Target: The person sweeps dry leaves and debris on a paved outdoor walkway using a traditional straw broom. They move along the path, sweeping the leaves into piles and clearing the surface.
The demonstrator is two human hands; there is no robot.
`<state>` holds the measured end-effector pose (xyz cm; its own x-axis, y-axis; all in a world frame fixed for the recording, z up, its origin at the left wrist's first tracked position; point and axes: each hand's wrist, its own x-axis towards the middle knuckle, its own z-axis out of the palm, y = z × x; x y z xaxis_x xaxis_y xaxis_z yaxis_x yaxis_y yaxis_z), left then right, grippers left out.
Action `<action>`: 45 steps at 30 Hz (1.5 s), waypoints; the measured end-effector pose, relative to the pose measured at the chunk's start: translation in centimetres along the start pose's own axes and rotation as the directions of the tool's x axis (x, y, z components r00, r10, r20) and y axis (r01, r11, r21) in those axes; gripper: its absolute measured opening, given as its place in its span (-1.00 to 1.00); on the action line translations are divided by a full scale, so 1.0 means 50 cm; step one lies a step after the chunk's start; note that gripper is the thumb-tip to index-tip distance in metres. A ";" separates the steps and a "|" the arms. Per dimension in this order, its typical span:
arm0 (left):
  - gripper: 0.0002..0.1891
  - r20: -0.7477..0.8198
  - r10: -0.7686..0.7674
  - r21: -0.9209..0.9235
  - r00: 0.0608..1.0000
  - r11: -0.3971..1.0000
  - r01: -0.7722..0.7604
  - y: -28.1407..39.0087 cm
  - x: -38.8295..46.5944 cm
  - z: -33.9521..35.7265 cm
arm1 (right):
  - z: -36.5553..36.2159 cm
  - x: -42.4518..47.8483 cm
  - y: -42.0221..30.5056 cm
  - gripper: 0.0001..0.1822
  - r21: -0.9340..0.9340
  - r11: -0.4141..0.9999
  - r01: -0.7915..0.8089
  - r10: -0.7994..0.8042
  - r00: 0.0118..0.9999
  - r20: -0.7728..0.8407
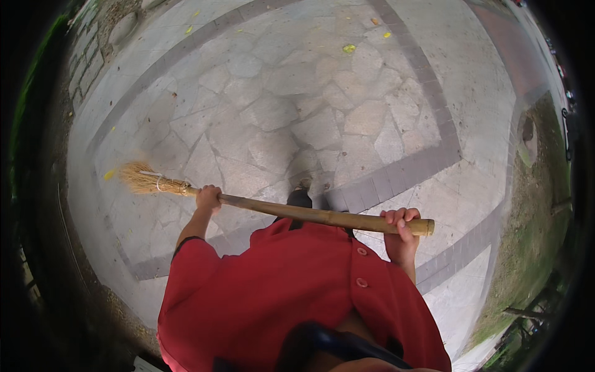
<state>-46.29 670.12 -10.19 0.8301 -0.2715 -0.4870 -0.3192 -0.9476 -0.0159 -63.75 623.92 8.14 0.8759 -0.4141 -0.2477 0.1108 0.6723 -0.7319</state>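
Observation:
A broom with a bamboo handle [307, 214] lies across the front of my body in the head view. My left hand [208, 199] grips the handle low, just above the bound straw head. At the other end, my right hand [402, 232] is wrapped around the thick top of the handle. The straw bristles [139, 177] point out to the left, tied with a pale band; their tips look blurred. Beside the tips is a yellow leaf [109, 175]. Whether the bristles touch the paving I cannot tell.
Irregular flagstones [272, 111] spread ahead, framed by a dark brick border [404, 176]. A yellow-green leaf [348, 48] and several smaller leaves are scattered on the paving. Grassy ground [539, 200] runs along the right. Rough stones [123, 31] stand at the far left.

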 end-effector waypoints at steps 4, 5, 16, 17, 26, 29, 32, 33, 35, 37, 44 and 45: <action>-0.91 -0.140 0.080 -0.064 0.987 0.994 -0.090 0.072 0.030 -0.029 | -0.069 0.016 -0.040 -0.75 0.094 0.989 0.116 -0.108 0.990 -0.087; -0.90 -0.166 0.124 -0.094 0.978 0.986 -0.140 0.118 0.060 -0.048 | -0.095 0.023 -0.069 -0.75 0.087 0.982 0.166 -0.154 0.980 -0.128; -0.92 -0.316 0.857 -0.148 0.408 0.381 -0.913 0.952 0.238 -0.282 | -0.354 -0.374 -0.485 -0.89 -0.400 0.415 0.817 -0.895 0.288 -0.341; -0.90 -0.345 0.875 -0.158 0.340 0.303 -0.940 1.029 0.229 -0.303 | -0.379 -0.453 -0.508 -0.89 -0.387 0.385 0.838 -0.909 0.272 -0.315; -0.82 0.018 0.999 -0.032 0.028 0.029 -0.999 1.429 0.277 -0.323 | -0.143 -0.405 -0.469 -0.84 -0.808 -0.030 0.589 -0.869 -0.415 -0.270; -0.83 0.006 0.999 -0.063 0.038 0.038 -0.997 1.396 0.327 -0.271 | -0.109 -0.362 -0.466 -0.83 -0.867 0.001 0.499 -0.888 -0.398 -0.230; -0.85 -0.118 0.987 -0.149 0.111 0.093 -0.984 1.219 0.354 -0.258 | -0.100 -0.344 -0.484 -0.83 -0.929 0.066 0.364 -0.906 -0.369 -0.209; -0.88 -0.195 0.970 -0.312 0.145 0.079 -0.947 1.158 0.380 -0.229 | -0.122 -0.348 -0.490 -0.83 -0.984 0.095 0.151 -0.945 -0.298 -0.137; -0.86 -0.251 0.906 -0.396 0.340 0.225 -0.890 0.997 0.414 -0.266 | -0.192 -0.341 -0.494 -0.82 -0.738 -0.299 -0.605 -0.954 0.170 0.247; -0.85 -0.172 0.826 -0.254 0.536 0.489 -0.835 0.808 0.491 -0.266 | -0.174 -0.146 -0.443 -0.83 -0.948 0.239 -0.210 -0.958 0.110 -0.265; -0.92 0.091 0.272 -0.092 0.958 0.960 -0.264 0.169 0.658 -0.330 | 0.124 0.508 -0.190 -0.70 -0.056 0.964 0.259 -0.265 0.942 -0.205; -0.92 -0.010 0.287 -0.071 0.958 0.955 -0.287 0.147 0.638 -0.345 | 0.126 0.522 -0.193 -0.71 -0.038 0.969 0.245 -0.248 0.949 -0.194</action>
<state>-14.26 651.57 -10.81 0.7077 -0.5340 -0.4626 -0.5110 -0.8391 0.1868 -38.99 610.48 12.74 0.7126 -0.6788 -0.1773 0.3039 0.5265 -0.7940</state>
